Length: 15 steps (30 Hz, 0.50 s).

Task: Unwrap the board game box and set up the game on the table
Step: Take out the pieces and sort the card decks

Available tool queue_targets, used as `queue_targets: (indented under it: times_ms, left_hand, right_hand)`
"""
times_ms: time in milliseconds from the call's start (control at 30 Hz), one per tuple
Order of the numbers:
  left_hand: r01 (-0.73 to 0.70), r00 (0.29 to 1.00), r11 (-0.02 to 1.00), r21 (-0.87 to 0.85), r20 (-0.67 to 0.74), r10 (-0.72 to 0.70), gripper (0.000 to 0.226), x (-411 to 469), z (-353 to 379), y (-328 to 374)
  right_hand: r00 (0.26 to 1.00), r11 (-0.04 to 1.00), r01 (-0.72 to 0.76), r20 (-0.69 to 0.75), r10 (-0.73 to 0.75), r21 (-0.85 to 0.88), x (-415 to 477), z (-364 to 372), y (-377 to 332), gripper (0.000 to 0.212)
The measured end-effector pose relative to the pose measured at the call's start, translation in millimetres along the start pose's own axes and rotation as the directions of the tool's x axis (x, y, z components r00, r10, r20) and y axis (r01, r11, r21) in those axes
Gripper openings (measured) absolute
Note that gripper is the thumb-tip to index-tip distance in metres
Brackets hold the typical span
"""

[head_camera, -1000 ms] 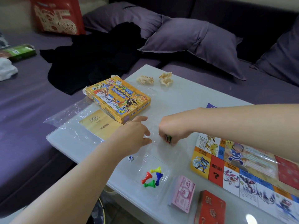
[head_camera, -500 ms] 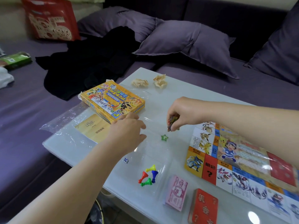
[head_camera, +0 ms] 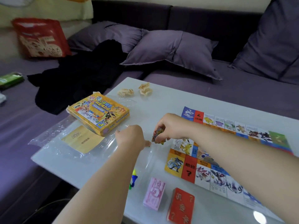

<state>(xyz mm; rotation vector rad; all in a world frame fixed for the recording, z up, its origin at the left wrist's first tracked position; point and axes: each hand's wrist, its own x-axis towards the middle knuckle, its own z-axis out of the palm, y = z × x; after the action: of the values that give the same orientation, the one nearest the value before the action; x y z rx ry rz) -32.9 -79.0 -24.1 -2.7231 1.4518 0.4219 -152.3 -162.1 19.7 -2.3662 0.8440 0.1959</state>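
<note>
The yellow game box (head_camera: 98,113) lies closed at the table's left rear, on clear plastic wrap (head_camera: 69,143). The colourful game board (head_camera: 226,160) is spread over the right side. My right hand (head_camera: 169,126) pinches a small stack of colourful star-shaped tokens (head_camera: 159,136) just above the board's left edge. My left hand (head_camera: 131,138) reaches to a spot right beside those tokens, one fingertip down on the wrap; its other fingers are hidden. Pink play money (head_camera: 154,195) and a red card deck (head_camera: 181,206) sit near the front edge. Coloured pawns (head_camera: 134,177) peek out beside my left forearm.
A yellow leaflet (head_camera: 82,139) lies under the wrap. Two crumpled paper balls (head_camera: 126,92) sit at the white table's (head_camera: 169,101) far edge. Behind is a purple sofa with pillows (head_camera: 174,50), black clothing (head_camera: 80,75) and a red bag (head_camera: 40,39).
My right hand lifted the token stack from the table and a green star dropped onto the wrap. My left hand moved right, over where the star lay, which is now hidden.
</note>
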Motion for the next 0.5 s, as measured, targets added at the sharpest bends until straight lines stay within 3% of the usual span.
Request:
queue_targets:
  times_ms: [167,500]
  left_hand:
    - [0.037,0.999,0.998,-0.050,0.013,-0.037,0.035,3,0,7]
    - [0.054,0.998,0.998,-0.023,0.025,-0.053,0.027,14,5,5]
  right_hand:
    - [0.996,0.996,-0.064,0.060,0.060,0.059,7,5,-2,0.015]
    - [0.989,0.966,-0.150,0.038,0.145,0.209,10,11,5,0.034]
